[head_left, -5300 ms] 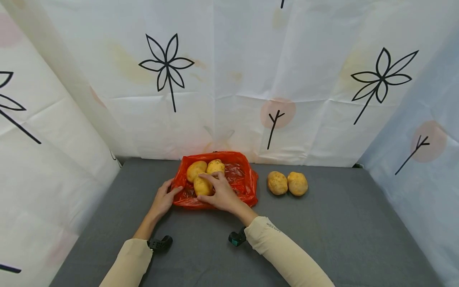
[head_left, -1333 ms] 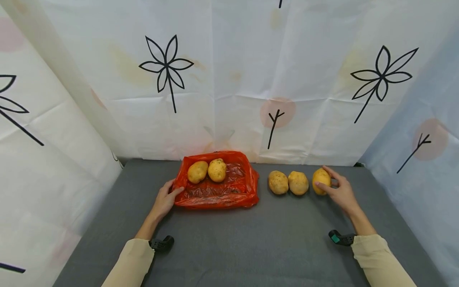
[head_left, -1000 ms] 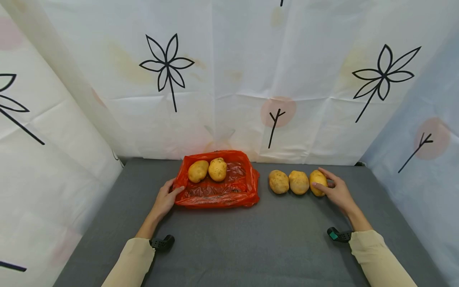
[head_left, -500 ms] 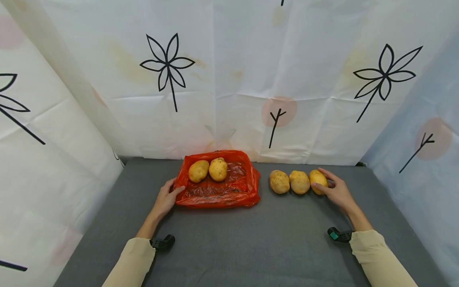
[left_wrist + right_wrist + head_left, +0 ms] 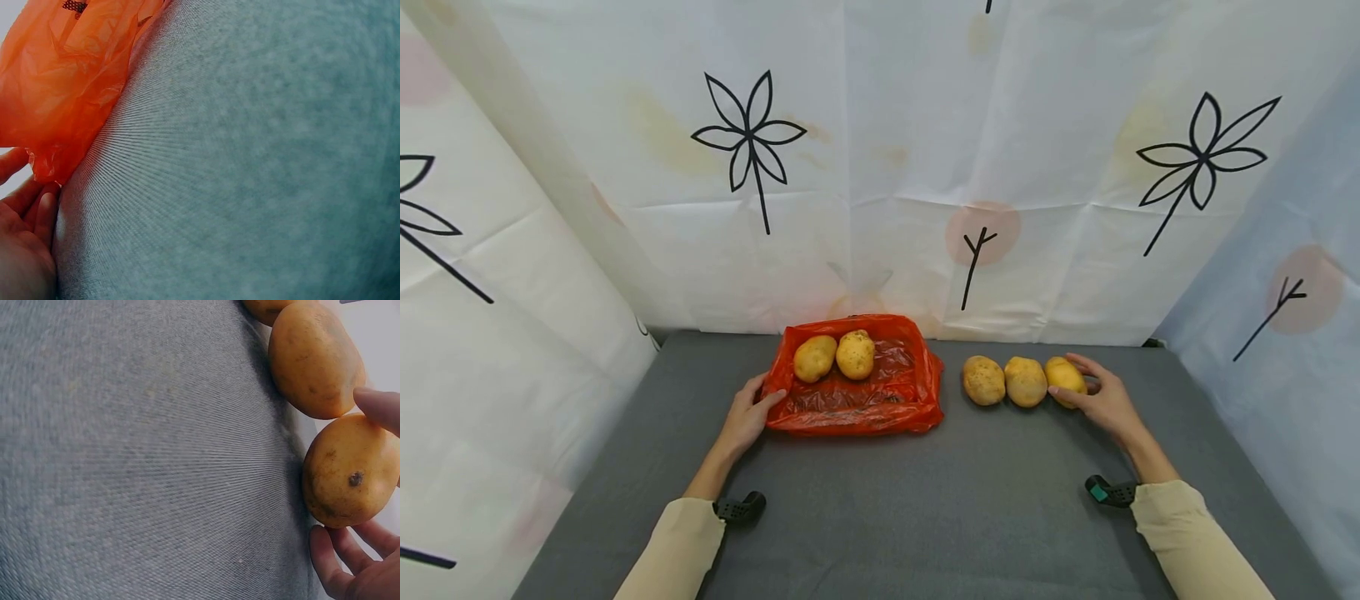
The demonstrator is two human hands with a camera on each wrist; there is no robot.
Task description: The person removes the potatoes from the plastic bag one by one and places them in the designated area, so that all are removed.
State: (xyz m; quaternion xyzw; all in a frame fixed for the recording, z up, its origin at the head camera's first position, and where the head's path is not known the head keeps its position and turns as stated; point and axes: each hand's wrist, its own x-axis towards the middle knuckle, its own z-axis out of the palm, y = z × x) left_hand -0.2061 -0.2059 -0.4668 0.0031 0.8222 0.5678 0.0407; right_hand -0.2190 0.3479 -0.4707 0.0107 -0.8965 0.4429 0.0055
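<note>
Overall, work on the grey cloth-covered table [image 5: 880, 517] is judged a little past halfway, if the row on its right is where the potatoes belong. The rectangular tray draped in glossy red plastic film [image 5: 865, 422] stands left of that row. The person's left hand [image 5: 747, 417] grips its left side, thumb over the film; how firmly cannot be told. The right hand [image 5: 1108, 404] is parted just enough to span one potato, which it holds between thumb and fingers.

Count of yellow-brown rounded potatoes: three in the row, namely the outer potato [image 5: 983, 380], the middle potato [image 5: 1026, 382] and the held potato [image 5: 1063, 379], not yet released. Left to deal with: the oval tray potato [image 5: 814, 359] and the rounder tray potato [image 5: 855, 355].

Between views: only the head view shows the tray's interior. The left wrist view alone gives a dark perforated patch [image 5: 74, 6] at the film, nature undetermined. The right wrist view alone resolves a small dark blemish [image 5: 355, 479] on the held potato.
</note>
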